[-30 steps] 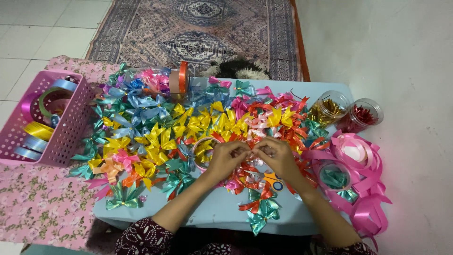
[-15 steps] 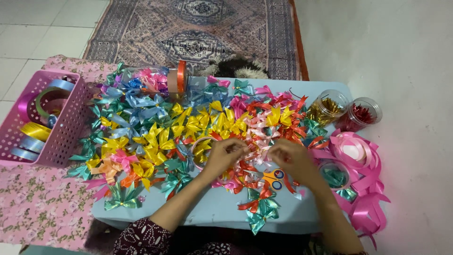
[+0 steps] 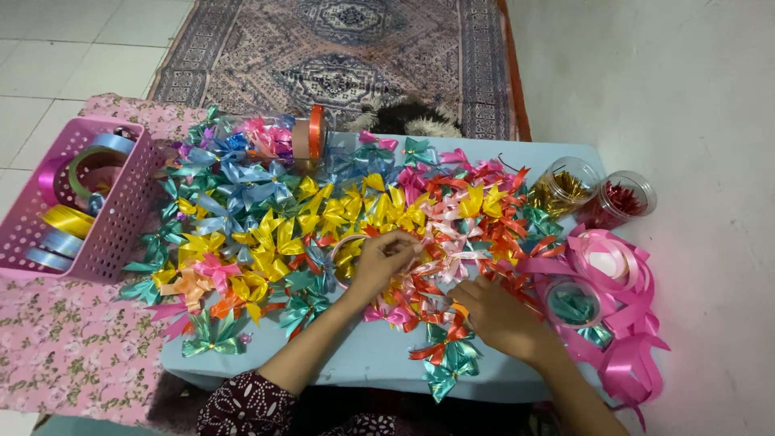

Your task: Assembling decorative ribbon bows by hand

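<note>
A heap of small ribbon bows [image 3: 323,218] in yellow, blue, teal, pink, orange and red covers a low light-blue table [image 3: 379,355]. My left hand [image 3: 383,260] rests on the middle of the heap. Its fingers are pinched on a small pale pink bow [image 3: 416,257]. My right hand [image 3: 499,316] lies lower and to the right, palm down, fingertips touching orange and red bows [image 3: 442,305] near the table's front edge. It holds nothing that I can see. A teal bow [image 3: 452,363] lies just in front of it.
A pink perforated basket [image 3: 121,218] with ribbon rolls stands at the left on a floral cloth [image 3: 73,355]. An orange ribbon roll [image 3: 313,133] stands upright at the back. Two clear jars [image 3: 617,198], a small round tub [image 3: 571,303] and loose pink ribbon [image 3: 622,274] sit at the right.
My hands were together at the heap's middle. The right hand has drawn away, down and to the right, onto the bows near the front edge. The left hand has stayed with the bow.
</note>
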